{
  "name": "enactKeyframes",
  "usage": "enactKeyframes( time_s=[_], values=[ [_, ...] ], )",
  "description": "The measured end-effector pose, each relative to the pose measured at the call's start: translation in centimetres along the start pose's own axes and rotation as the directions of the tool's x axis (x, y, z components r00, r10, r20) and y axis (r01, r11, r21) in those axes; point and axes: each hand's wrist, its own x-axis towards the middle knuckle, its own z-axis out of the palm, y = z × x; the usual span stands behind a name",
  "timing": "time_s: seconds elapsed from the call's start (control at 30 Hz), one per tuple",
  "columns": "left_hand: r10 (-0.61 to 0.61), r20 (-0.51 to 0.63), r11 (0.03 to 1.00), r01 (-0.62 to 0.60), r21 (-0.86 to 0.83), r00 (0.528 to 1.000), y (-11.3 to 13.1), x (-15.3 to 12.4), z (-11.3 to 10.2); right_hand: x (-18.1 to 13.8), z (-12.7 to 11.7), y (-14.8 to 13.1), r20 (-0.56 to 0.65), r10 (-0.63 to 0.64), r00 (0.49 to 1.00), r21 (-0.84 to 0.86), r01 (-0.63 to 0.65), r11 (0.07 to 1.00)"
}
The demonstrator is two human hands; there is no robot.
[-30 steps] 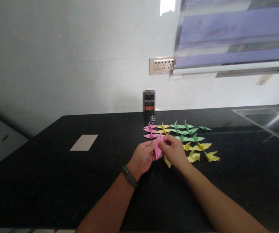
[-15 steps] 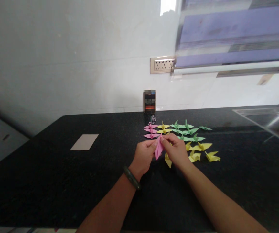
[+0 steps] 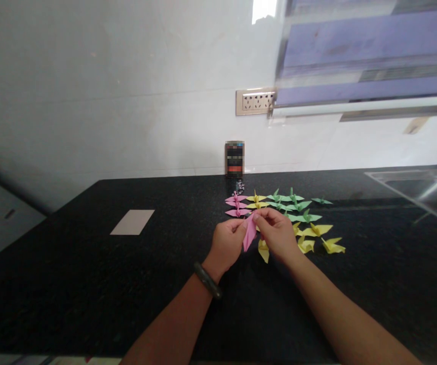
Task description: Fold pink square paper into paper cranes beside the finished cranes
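Observation:
A folded piece of pink origami paper [image 3: 249, 234], narrow and pointed at its lower end, is held up between both hands. My left hand [image 3: 228, 242] pinches its left side with thumb and fingers. My right hand [image 3: 277, 234] grips it near the top right, thumb on the near face. Behind the hands lie pink paper cranes [image 3: 236, 205], yellow paper cranes [image 3: 256, 201] and several green paper cranes [image 3: 296, 205]. More yellow cranes [image 3: 315, 230] lie to the right of my right hand, which partly hides some of them.
A square sheet of pale paper [image 3: 132, 222] lies on the black countertop [image 3: 70, 274] at left. A small pixelated upright object [image 3: 235, 159] stands against the wall, below a socket panel [image 3: 255, 102]. A metal sink [image 3: 423, 187] is set in at the right.
The pink paper has tilted and turned slightly between my fingers, its upper part shifting a little to the right. Both hands keep their hold; the cranes lie as before.

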Motion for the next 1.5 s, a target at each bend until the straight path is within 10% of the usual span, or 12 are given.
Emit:
enactKeyframes(
  time_s=[0.47,1.27,1.5],
  values=[
    [0.024,0.035,0.993,-0.028,0.113,0.999,0.34,0.02,-0.24,0.03,-0.62,0.10,-0.014,-0.213,0.977,-0.327,0.196,0.924],
    [0.044,0.040,0.990,-0.049,0.135,0.998,0.46,-0.13,-0.13,0.32,-0.37,0.53,0.026,0.044,0.999,0.169,-0.047,0.984],
    [-0.196,0.047,0.963,0.201,-0.180,0.979,0.93,-0.03,-0.06,0.51,-0.70,0.60,0.196,0.009,0.981,0.190,-0.047,0.981]
  ],
)
